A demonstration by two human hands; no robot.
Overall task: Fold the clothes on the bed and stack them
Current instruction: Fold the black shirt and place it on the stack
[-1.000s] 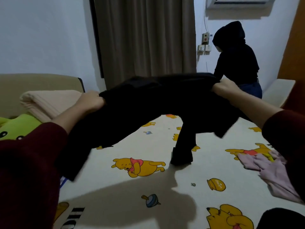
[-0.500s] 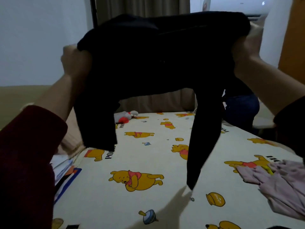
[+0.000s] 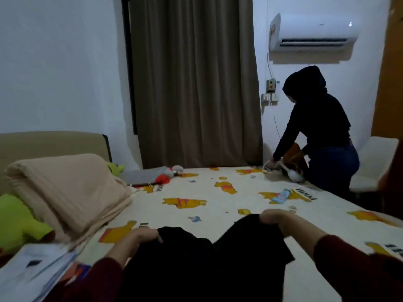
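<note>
My left hand [image 3: 142, 235] and right hand [image 3: 275, 219] each grip a top edge of the black garment [image 3: 202, 264], low at six o'clock on the bed [image 3: 218, 205]; I'd pull the edge taut and level, smooth it flat, then fold evenly.

Dark maroon long sleeves [image 3: 357, 264] covered both forearms to just short of the wrists, leaving the left hand [image 3: 142, 235] and right hand [image 3: 277, 219] bare.
</note>
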